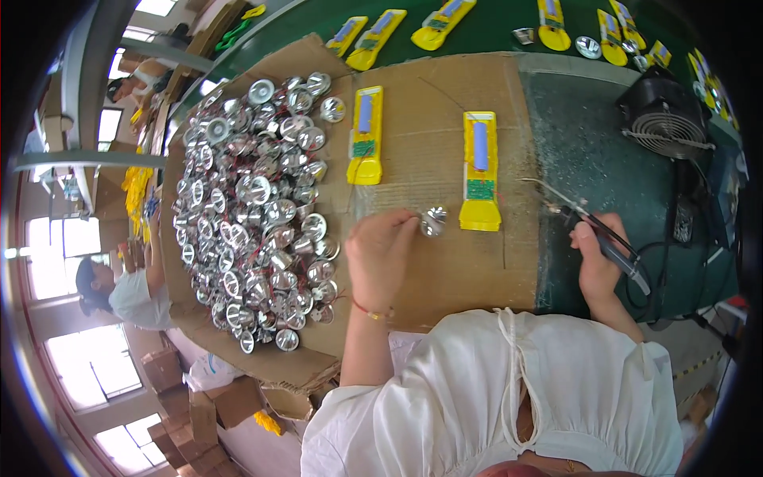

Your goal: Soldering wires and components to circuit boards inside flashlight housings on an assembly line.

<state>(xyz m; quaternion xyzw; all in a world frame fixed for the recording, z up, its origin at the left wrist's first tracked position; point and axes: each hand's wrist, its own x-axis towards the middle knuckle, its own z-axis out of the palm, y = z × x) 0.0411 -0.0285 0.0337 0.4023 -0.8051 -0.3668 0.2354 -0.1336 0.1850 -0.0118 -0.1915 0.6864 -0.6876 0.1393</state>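
My left hand [384, 245] pinches a small shiny reflector cup [433, 222] by its edge, just above the cardboard sheet. To the right of that cup lies a yellow flashlight housing [481, 208] with a purple battery and a green circuit board inside. A second yellow housing [366, 135] rests farther off to the left. My right hand [600, 253] is wrapped round a black-handled soldering iron [625, 265], its tip pointing left toward the nearer housing and apart from it. A thin solder-like wire [544, 184] curves close to the iron.
A large heap of reflector cups [254, 207] with red wires fills a cardboard tray [318, 370] on the left. A black fan [666, 119] stands at the right. Several yellow housings [377, 38] line the green far surface. Two other people [139, 298] sit at the far left.
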